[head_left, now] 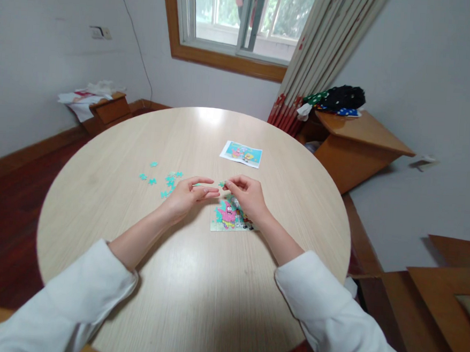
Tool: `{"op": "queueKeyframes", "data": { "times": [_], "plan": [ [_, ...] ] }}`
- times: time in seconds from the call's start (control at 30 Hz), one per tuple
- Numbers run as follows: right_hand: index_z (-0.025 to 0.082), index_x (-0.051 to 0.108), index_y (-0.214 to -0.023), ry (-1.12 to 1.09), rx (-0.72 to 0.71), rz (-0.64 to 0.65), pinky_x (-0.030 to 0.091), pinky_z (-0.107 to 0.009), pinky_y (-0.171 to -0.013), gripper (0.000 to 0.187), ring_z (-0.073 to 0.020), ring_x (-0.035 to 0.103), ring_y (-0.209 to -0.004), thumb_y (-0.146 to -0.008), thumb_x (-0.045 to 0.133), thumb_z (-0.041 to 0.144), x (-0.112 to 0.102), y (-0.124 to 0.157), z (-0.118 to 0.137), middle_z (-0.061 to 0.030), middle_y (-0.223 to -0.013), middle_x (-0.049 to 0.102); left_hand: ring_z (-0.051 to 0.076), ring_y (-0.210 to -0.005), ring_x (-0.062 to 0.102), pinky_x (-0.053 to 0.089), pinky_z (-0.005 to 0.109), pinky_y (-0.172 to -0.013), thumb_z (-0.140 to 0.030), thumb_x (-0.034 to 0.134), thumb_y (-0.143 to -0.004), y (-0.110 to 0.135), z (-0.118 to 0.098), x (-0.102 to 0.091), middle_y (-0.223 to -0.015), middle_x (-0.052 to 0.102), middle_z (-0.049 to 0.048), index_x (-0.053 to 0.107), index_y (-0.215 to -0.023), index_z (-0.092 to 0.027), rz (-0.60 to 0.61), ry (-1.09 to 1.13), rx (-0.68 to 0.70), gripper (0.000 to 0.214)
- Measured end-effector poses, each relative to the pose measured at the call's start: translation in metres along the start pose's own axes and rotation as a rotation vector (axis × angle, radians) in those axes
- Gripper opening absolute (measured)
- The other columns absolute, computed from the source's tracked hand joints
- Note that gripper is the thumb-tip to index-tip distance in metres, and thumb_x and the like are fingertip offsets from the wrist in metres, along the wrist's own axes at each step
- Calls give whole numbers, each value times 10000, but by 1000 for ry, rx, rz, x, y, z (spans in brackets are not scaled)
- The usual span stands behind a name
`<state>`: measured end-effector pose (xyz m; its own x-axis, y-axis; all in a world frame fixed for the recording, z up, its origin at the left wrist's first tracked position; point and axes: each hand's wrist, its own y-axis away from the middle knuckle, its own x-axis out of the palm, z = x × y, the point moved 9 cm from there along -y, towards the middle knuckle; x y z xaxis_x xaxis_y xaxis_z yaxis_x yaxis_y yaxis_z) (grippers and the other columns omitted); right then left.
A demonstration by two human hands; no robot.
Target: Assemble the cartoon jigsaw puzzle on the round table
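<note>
A partly built cartoon jigsaw puzzle (229,218) lies on the round wooden table (187,280). My right hand (247,195) hovers over the puzzle's top edge and pinches a small teal puzzle piece (221,184) between thumb and fingertips. My left hand (189,194) rests just left of the puzzle with its fingers stretched toward the right hand, holding nothing that I can see. Several loose teal pieces (166,181) lie scattered to the left of my left hand. A printed reference picture (241,154) lies farther back on the table.
A wooden cabinet (358,147) with dark clothes on it stands at the right by a striped curtain (324,48). Another low wooden stand (108,109) with papers sits at the back left under the window (246,16). Wooden furniture fills the lower right.
</note>
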<state>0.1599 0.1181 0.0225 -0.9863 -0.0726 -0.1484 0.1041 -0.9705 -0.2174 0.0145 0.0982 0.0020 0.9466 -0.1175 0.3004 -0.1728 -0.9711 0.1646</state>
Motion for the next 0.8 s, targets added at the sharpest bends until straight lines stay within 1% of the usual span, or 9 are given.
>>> {"op": "queueKeyframes", "data": {
  "times": [0.1, 0.2, 0.27, 0.37, 0.5, 0.6, 0.8],
  "plan": [
    [160, 626, -719, -102, 77, -34, 499, -263, -599, 346, -148, 646, -663, -645, 712, 487, -8, -2, -5, -44, -677, 686, 185, -776, 705, 497, 415, -942, -86, 625, -741, -1, -3, -9, -798, 723, 111, 605, -876, -89, -77, -26, 6, 136],
    [159, 627, -715, -154, 118, -59, 501, -258, -570, 379, -151, 654, -643, -592, 756, 494, -13, -3, -8, -44, -659, 682, 168, -701, 697, 522, 407, -898, -83, 589, -774, -2, -6, -16, -758, 711, 98, 600, -852, -87, -132, -28, 11, 79],
    [161, 627, -718, -184, 132, -78, 505, -258, -557, 397, -152, 655, -629, -556, 782, 489, -15, -4, -10, -34, -648, 675, 159, -647, 687, 538, 393, -856, -86, 558, -801, -3, -6, -18, -721, 701, 86, 602, -848, -83, -146, -29, 1, 65],
    [160, 639, -744, -207, 136, -106, 515, -261, -559, 413, -151, 656, -628, -527, 803, 471, -18, -4, -12, -24, -652, 672, 151, -590, 671, 556, 363, -778, -93, 515, -832, -3, -4, -19, -689, 696, 81, 607, -864, -76, -141, -30, -19, 100],
    [156, 653, -782, -221, 132, -131, 528, -271, -584, 421, -151, 658, -643, -529, 802, 457, -22, -5, -13, -24, -667, 679, 144, -538, 657, 548, 300, -655, -89, 471, -859, -2, -3, -17, -668, 697, 86, 603, -879, -69, -129, -32, -32, 135],
    [156, 646, -794, -225, 131, -147, 531, -277, -594, 414, -152, 659, -652, -532, 798, 438, -25, -5, -14, -26, -685, 683, 130, -501, 643, 527, 262, -595, -78, 439, -876, -1, -2, -16, -642, 691, 74, 595, -861, -73, -128, -37, -46, 157],
    [161, 657, -848, -145, 93, -162, 535, -296, -630, 373, -161, 663, -714, -605, 745, 430, -29, -6, -16, -48, -782, 695, 125, -493, 634, 511, 253, -578, -78, 442, -877, 0, -3, -12, -634, 686, 69, 593, -839, -82, -116, -48, -58, 156]
  ]
}}
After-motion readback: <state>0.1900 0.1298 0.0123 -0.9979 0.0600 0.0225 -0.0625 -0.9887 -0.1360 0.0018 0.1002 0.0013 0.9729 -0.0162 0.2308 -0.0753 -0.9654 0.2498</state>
